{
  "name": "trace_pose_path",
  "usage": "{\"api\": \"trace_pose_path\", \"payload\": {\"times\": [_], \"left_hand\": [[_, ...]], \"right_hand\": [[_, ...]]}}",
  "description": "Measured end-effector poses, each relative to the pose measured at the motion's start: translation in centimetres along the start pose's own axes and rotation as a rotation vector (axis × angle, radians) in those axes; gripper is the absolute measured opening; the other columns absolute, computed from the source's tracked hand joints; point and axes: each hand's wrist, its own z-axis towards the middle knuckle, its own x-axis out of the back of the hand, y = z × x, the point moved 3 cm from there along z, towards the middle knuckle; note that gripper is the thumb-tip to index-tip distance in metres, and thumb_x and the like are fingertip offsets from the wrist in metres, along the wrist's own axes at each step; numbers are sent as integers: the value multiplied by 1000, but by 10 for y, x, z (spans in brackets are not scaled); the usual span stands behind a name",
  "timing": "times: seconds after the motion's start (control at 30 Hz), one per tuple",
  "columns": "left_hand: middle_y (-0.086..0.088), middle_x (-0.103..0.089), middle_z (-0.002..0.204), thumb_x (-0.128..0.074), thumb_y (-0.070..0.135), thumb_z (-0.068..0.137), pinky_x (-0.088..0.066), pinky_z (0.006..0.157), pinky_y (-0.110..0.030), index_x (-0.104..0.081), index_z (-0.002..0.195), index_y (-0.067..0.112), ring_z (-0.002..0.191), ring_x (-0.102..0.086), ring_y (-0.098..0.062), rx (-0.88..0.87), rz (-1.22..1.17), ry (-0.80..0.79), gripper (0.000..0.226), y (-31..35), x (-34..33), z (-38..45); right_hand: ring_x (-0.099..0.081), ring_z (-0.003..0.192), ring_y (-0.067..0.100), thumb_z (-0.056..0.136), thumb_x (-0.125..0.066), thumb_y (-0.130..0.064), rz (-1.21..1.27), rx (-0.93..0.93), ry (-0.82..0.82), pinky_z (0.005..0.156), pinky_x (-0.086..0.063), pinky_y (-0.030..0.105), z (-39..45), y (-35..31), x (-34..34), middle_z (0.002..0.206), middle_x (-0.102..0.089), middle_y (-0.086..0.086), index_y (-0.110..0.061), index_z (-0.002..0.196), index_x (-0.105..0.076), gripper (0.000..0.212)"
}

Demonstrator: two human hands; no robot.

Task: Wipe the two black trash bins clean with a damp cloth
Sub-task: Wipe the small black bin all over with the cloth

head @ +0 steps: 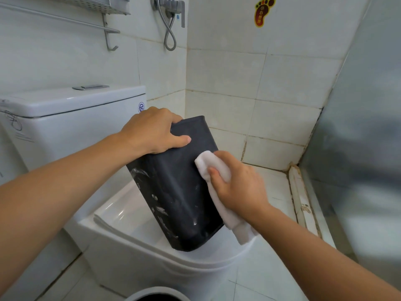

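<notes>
Partly, right hand [236, 187] hides cloth [213, 162] on bin [178, 192]

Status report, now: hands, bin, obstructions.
Left hand grips bin top. Right hand presses cloth on its side. Bin tilted on toilet lid, white smears remaining. Nothing in the way.

We list as hidden the left hand's [152, 131] fingertips, curled over the bin's [180, 187] far end, and the stretch of cloth [217, 168] under the right hand [236, 187]. Cut by the frame's edges: a round rim [158, 293] at the bottom and the wall shelf [95, 4] at the top. Blurred past reading: the glass panel [364, 127] on the right.
</notes>
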Motion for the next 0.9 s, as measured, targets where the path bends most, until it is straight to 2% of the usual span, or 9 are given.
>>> {"api": "trace_pose_path", "payload": {"times": [0.17,0.27,0.33,0.43,0.53,0.63,0.73,0.83,0.9], "left_hand": [[12,-71,78,-71,58,86,-54,74,-36,-76,95,43,82,-65,-14,10,-15,-9,18,-2,2,-1],[14,-72,80,-70,59,85,-56,77,-38,-75,100,44,84,-66,-13,-15,-28,-12,21,-1,2,-2],[14,-72,81,-70,58,85,-57,79,-39,-75,100,42,84,-65,-14,-38,-22,-5,22,3,4,-3],[13,-72,80,-70,58,86,-58,78,-41,-75,103,40,84,-65,-15,-74,-8,-2,25,9,5,-4],[9,-70,76,-67,63,85,-58,77,-44,-73,98,35,82,-64,-18,-90,29,4,31,15,5,-4],[6,-69,75,-64,67,83,-57,80,-45,-70,93,30,82,-62,-23,-89,89,14,38,16,3,-4],[7,-68,75,-68,62,85,-57,80,-44,-70,89,36,80,-62,-20,-63,60,5,27,11,4,-4],[7,-69,76,-68,63,86,-58,80,-45,-72,94,38,81,-63,-19,-56,29,4,27,7,6,-6],[7,-70,78,-67,63,86,-58,79,-45,-73,99,38,82,-64,-19,-65,33,6,29,8,6,-7]], "right_hand": [[-66,86,13,91,-40,-65,49,198,-136,75,-51,31,-36,-23,-7,102,-73,-15,-48,134,-52,47],[-66,86,10,91,-42,-63,57,251,-184,73,-50,28,-45,-26,-3,100,-73,-18,-50,131,-54,44],[-67,88,16,93,-49,-60,28,184,-104,71,-46,31,-35,-16,1,100,-74,-15,-51,132,-54,40],[-68,93,24,97,-55,-54,44,-24,36,73,-48,34,-9,3,7,100,-74,-11,-48,132,-56,35],[-67,89,24,99,-55,-49,44,-68,100,70,-47,35,-2,2,9,94,-71,-12,-46,130,-57,31],[-67,84,24,96,-55,-50,30,63,95,69,-51,36,-23,-13,2,96,-72,-9,-43,131,-56,36],[-68,83,17,90,-48,-57,59,198,-37,69,-53,33,-47,-24,-3,96,-74,-11,-45,131,-57,43],[-66,86,10,90,-41,-60,7,253,-160,72,-52,28,-58,-25,-2,98,-72,-18,-49,133,-55,46],[-65,81,12,90,-41,-59,-31,241,-118,68,-51,29,-56,-22,3,93,-70,-17,-50,130,-54,44]]}}
